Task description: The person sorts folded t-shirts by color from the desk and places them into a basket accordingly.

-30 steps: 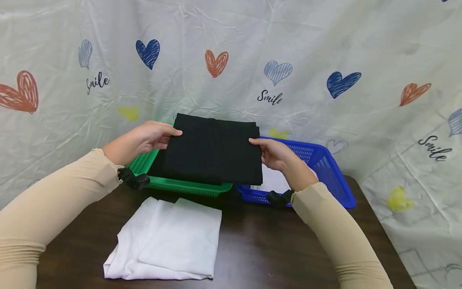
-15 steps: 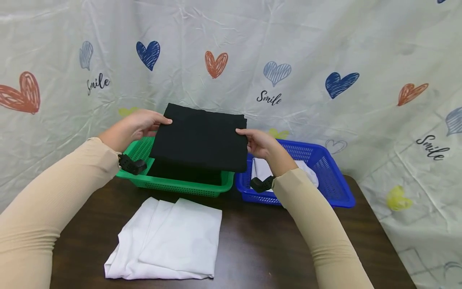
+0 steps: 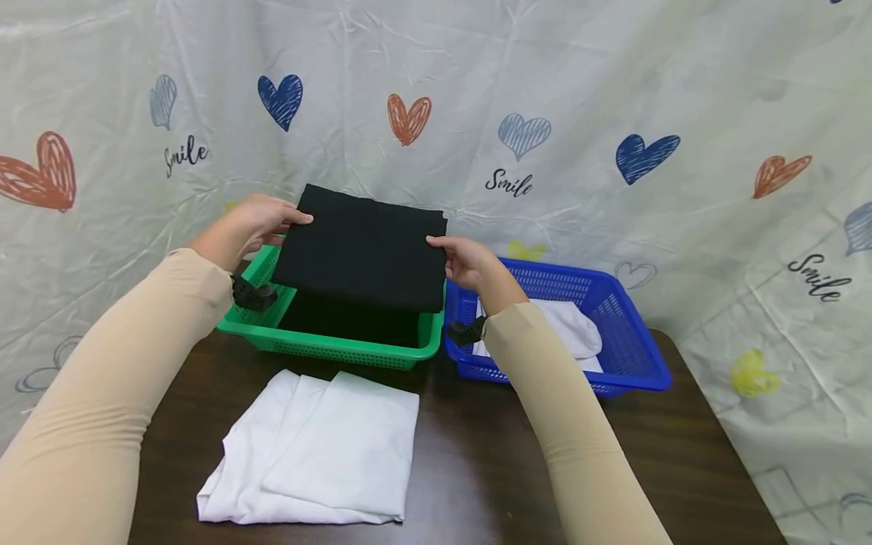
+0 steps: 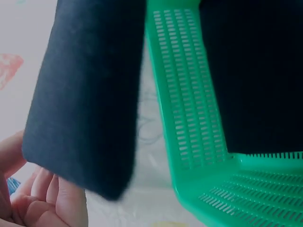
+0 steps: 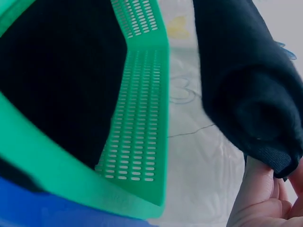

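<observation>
A folded black garment (image 3: 364, 246) is held up in the head view, tilted, over the green basket (image 3: 341, 347). My left hand (image 3: 259, 221) pinches its left edge, thumb on top and fingers beneath. On the opposite edge my right hand (image 3: 470, 261) pinches it the same way. In the right wrist view the garment's rolled end (image 5: 265, 113) shows stacked layers above the thumb and fingers. More black fabric (image 3: 350, 318) lies inside the green basket, partly hidden by the held garment. Both wrist views show a gap between the held garment and the basket's wall (image 4: 184, 109).
A folded white cloth (image 3: 341, 454) lies on the dark wooden table (image 3: 477, 454) in front of the green basket. Right beside that basket stands a blue basket (image 3: 630, 333) with white cloth (image 3: 572, 325) in it. A heart-printed curtain (image 3: 436, 68) hangs behind.
Both hands have carried the black garment leftward and farther back, from between the two baskets to over the green one. More of the blue basket's white cloth now shows.
</observation>
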